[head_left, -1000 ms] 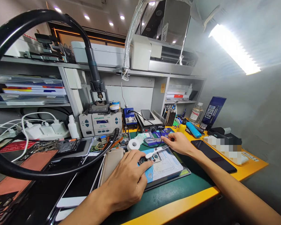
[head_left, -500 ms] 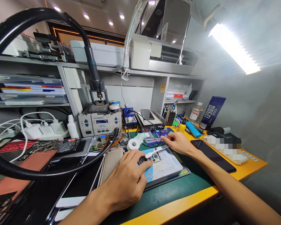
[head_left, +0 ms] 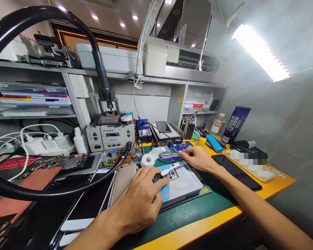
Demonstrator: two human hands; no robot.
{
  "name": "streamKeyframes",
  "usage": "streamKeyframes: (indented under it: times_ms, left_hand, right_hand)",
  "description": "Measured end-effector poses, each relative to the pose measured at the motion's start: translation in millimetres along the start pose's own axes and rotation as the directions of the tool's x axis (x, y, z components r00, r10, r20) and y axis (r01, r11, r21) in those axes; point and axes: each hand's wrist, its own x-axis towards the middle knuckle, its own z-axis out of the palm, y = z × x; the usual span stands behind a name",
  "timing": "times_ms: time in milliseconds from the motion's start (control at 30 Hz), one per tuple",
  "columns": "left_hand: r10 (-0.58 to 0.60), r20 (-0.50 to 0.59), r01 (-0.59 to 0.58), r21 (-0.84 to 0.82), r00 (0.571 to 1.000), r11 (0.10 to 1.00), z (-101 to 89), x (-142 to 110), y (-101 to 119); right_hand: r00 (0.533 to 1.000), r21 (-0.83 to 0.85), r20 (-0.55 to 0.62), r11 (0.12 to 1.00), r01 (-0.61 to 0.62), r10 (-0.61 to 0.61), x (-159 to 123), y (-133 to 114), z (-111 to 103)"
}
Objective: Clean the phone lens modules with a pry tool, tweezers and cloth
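My left hand (head_left: 139,194) lies over the left side of a blue-and-white flat box (head_left: 186,187). Its thumb and index finger close on a small dark phone part (head_left: 156,178) with round, lens-like pieces. A slim white tool (head_left: 169,169) with a dark end slants above this part; its exact kind is unclear. My right hand (head_left: 197,157) is closed at the tool's dark far end, with its fingertips partly hidden. Thin metal tweezers (head_left: 169,154) appear behind the box, just left of the right fingertips. A roll of white tape (head_left: 147,159) stands beyond my left fingers.
Phones (head_left: 88,201) and a beige phone shell (head_left: 123,180) crowd the left. A thick black hose (head_left: 67,194) loops across there. Behind stand a rework station (head_left: 113,137), a hot plate (head_left: 169,139) and a yellow bottle (head_left: 202,140). A black phone (head_left: 237,172) lies right.
The view has shifted very slightly. Both hands, the white tool and the phone part keep nearly the same positions.
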Motion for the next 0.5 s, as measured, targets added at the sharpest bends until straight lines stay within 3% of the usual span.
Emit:
streamKeyframes:
  times_ms: [500]
  left_hand:
    - [0.010, -0.029, -0.010, 0.002, 1.000, 1.000, 3.4, -1.1, -2.0]
  right_hand:
    - [1.000, -0.010, 0.017, 1.000, 0.006, -0.006, 0.4, 0.4, 0.9]
